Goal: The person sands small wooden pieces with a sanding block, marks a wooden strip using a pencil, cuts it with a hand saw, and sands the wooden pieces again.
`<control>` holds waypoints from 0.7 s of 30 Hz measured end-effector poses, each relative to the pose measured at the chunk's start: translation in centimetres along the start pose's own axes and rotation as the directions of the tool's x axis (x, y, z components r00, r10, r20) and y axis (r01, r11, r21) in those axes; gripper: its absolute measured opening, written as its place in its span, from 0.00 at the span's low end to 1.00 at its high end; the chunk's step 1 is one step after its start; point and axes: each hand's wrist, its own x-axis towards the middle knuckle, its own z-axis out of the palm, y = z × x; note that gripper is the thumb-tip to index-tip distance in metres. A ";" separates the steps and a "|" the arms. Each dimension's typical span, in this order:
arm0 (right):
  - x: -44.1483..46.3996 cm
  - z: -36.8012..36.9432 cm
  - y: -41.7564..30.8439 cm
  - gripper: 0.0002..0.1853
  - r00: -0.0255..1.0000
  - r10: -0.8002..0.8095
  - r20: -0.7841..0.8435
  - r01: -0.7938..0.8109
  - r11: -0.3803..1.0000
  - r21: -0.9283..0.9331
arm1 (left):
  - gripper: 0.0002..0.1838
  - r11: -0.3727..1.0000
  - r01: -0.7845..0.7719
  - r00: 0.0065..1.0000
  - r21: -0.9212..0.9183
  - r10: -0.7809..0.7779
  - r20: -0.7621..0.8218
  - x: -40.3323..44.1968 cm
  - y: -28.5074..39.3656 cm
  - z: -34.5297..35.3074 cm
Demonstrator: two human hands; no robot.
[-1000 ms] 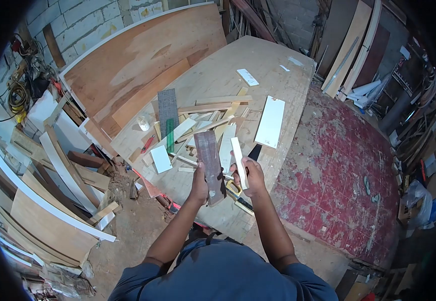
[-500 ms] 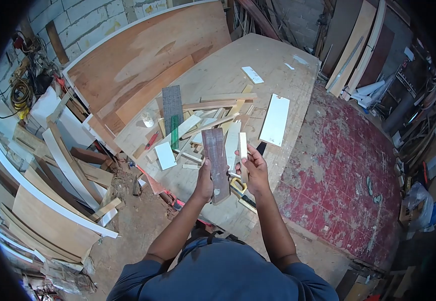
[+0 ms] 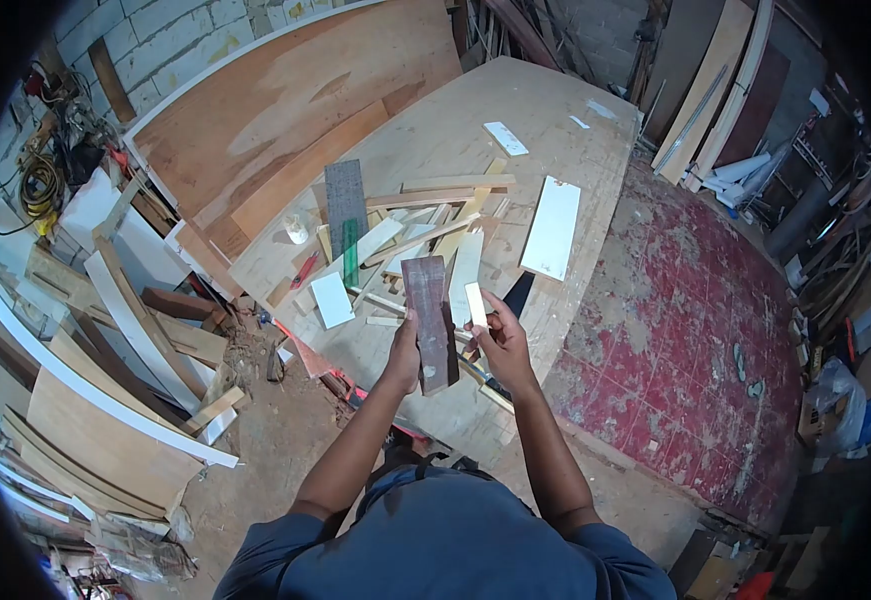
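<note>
My left hand (image 3: 404, 355) is closed around the lower left edge of a dark brown wooden board (image 3: 429, 310), held upright over the near part of the worktable. Just right of it, my right hand (image 3: 504, 345) grips a short pale wood strip (image 3: 476, 304) between thumb and fingers. The strip's lower end is hidden by the hand. Below and behind my right hand, a handsaw shows in part, its dark blade (image 3: 519, 291) sticking out above the fingers. A pile of pale wood offcuts (image 3: 418, 245) lies beyond the board.
On the worktable (image 3: 455, 120) are a white panel (image 3: 551, 228), a grey board (image 3: 343, 205), a green strip (image 3: 350, 250), a red cutter (image 3: 305, 269) and a small white container (image 3: 296, 229). A large plywood sheet (image 3: 285, 110) leans at the left. Stacked timber lines both sides.
The pale strip has tilted, now showing its end toward me and looking shorter. My right hand has turned with it. The dark board has shifted slightly, staying in my left hand.
</note>
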 end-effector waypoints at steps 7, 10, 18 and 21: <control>-2.6 -0.9 6.0 0.32 0.992 0.128 -0.016 -0.128 0.991 -0.022 | 0.23 0.919 0.261 0.956 -0.296 -0.289 -0.053 1.2 -11.6 -11.6; -4.3 -1.9 9.2 0.32 0.956 0.275 -0.102 -0.284 0.955 -0.084 | 0.19 0.962 0.129 0.939 -0.240 -0.196 -0.282 0.6 -17.0 -16.9; -9.5 -6.2 26.0 0.29 0.905 0.375 -0.203 -0.409 0.628 -0.662 | 0.17 0.924 0.343 0.767 0.170 -0.171 -0.618 3.3 -20.9 -29.1; -8.9 -4.1 27.6 0.27 0.894 0.407 -0.190 -0.374 0.439 -0.817 | 0.17 0.723 0.384 0.875 0.574 -0.086 -0.476 3.0 -14.2 -26.7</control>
